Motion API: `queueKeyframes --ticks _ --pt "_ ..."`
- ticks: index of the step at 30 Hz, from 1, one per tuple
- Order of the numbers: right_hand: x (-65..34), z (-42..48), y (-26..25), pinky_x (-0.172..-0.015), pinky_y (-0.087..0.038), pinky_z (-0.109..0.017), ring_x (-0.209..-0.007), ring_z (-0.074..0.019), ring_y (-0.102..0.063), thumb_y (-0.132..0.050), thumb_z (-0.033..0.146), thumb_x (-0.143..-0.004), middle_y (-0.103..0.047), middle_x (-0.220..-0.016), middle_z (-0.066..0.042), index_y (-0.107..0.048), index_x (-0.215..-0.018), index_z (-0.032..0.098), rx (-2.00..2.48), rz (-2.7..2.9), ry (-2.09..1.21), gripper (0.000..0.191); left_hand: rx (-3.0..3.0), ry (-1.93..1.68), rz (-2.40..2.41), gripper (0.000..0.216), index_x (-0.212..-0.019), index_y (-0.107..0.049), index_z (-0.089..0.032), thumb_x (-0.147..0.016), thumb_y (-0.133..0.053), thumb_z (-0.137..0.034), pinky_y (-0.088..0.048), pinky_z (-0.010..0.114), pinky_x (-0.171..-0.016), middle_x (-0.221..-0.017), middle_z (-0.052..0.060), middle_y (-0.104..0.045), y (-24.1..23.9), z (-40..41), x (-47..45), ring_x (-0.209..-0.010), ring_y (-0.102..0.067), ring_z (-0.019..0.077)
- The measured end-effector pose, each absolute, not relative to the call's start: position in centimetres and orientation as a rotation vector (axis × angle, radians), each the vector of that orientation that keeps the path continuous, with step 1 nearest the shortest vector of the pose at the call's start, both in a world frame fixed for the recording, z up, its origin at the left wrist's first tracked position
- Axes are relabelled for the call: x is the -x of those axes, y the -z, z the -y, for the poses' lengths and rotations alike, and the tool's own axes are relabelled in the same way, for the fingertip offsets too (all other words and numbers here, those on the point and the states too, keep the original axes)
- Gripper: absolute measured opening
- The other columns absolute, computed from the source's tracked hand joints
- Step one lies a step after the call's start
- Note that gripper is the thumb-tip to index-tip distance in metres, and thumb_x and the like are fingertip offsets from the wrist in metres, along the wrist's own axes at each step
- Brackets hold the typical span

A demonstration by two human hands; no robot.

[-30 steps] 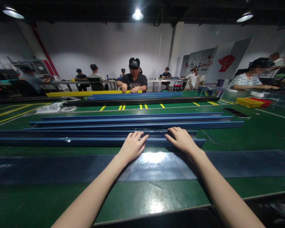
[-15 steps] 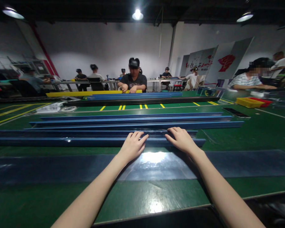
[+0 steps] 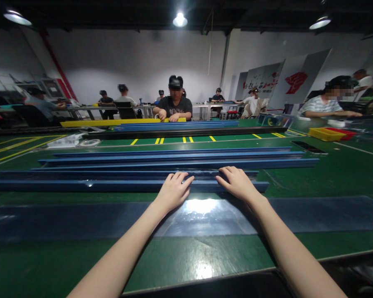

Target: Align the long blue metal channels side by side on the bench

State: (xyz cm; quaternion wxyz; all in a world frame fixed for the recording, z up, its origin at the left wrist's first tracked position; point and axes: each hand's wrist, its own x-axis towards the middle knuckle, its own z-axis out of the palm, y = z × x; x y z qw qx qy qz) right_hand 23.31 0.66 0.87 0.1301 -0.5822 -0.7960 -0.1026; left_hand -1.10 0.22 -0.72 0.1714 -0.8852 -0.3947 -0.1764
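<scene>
A long blue channel strip [image 3: 124,186] lies across the green table in front of me, its hollow side up. My left hand [image 3: 174,190] rests over its near wall, fingers spread and reaching into the channel, thumb apart. Farther right, my right hand [image 3: 238,182] lies over the same strip close to its right end, fingers stretched out and thumb apart. Neither hand is closed round it. Beneath my forearms, a clear plastic sheet [image 3: 313,213] is laid flat on the table.
Behind the strip lie more blue channel strips [image 3: 186,163]. A phone [image 3: 309,147] and a yellow tray [image 3: 325,133] are at the right. Across the table, a co-worker's hands touch a yellow strip [image 3: 112,122]. A black strip [image 3: 186,132] lies nearer.
My hands and the blue strips have stayed in place. The co-worker across the table has shifted an arm slightly.
</scene>
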Motion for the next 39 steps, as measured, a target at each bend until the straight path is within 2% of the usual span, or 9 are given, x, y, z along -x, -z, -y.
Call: queueKeyframes --ticks 39 --pt "-23.24 -0.54 -0.94 -0.083 -0.036 -0.034 -0.101 -0.0223 -0.050 -0.033 0.042 -0.086 -0.059 -0.109 -0.012 -0.056 -0.106 0.015 1.687 2.310 0.286 0.040 2.516 0.497 1.109 0.035 -0.118 -0.048 -0.019 -0.084 -0.041 -0.022 -0.037 0.037 -0.084 -0.115 0.011 -0.052 0.70 -0.09 1.07 -0.106 -0.045 0.0228"
